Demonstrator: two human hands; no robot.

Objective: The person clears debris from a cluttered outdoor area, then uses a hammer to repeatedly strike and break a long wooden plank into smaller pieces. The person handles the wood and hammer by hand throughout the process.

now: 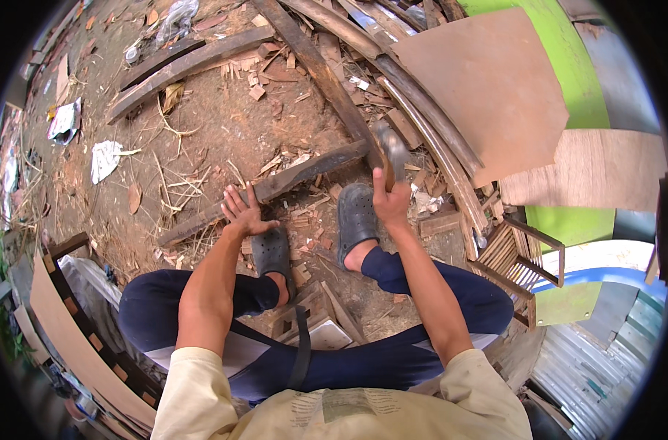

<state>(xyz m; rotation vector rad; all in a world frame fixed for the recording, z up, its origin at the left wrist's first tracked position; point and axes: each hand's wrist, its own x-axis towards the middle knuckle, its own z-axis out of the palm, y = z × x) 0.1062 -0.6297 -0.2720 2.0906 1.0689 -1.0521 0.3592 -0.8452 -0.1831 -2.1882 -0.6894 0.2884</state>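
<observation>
From the head camera, the left hand point(242, 211) lies spread, fingers fanned and palm down, pressing on the near end of a dark weathered plank point(275, 187) that sits on the bare earth; the plank's long axis runs from about 8 o'clock up to 2 o'clock, so most of its length stretches away from that hand toward the right hand point(390, 199). The right hand is wrapped tight around the wooden handle of a hammer point(390, 150), whose blurred metal head stands at 12 o'clock from the fist, just beside the plank's far end, making this the nearer hand to that end. The plank looks rough, grey-brown and split along its grain. Two dark rubber clogs point(356, 220) rest at 6 o'clock from the plank, among pale wood chips point(305, 220). A flat, smooth plywood sheet point(488, 88) lies at 2 o'clock
</observation>
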